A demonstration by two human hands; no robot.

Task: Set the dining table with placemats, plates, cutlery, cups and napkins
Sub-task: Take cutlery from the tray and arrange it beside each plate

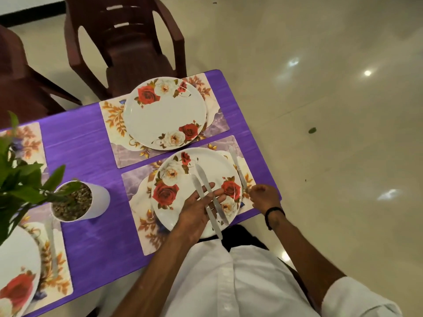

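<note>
On the purple table (91, 225) a rose-patterned plate (174, 177) sits on the near floral placemat (135, 184). My left hand (196, 211) hovers over this plate and holds two steel knives (202, 179) between its fingers, blades pointing away from me. A third knife (238, 168) lies on the placemat just right of the plate. My right hand (263, 197), fingers curled, pinches its handle end. Beyond, a second rose plate (164, 113) rests on another placemat (109, 110).
A white pot with a green plant (77, 200) stands left of the near setting. At bottom left a third plate (16, 271) sits on a placemat with a knife (51, 243) beside it. Dark red plastic chairs (123, 42) stand at the far side. The table's edge runs close to my right hand.
</note>
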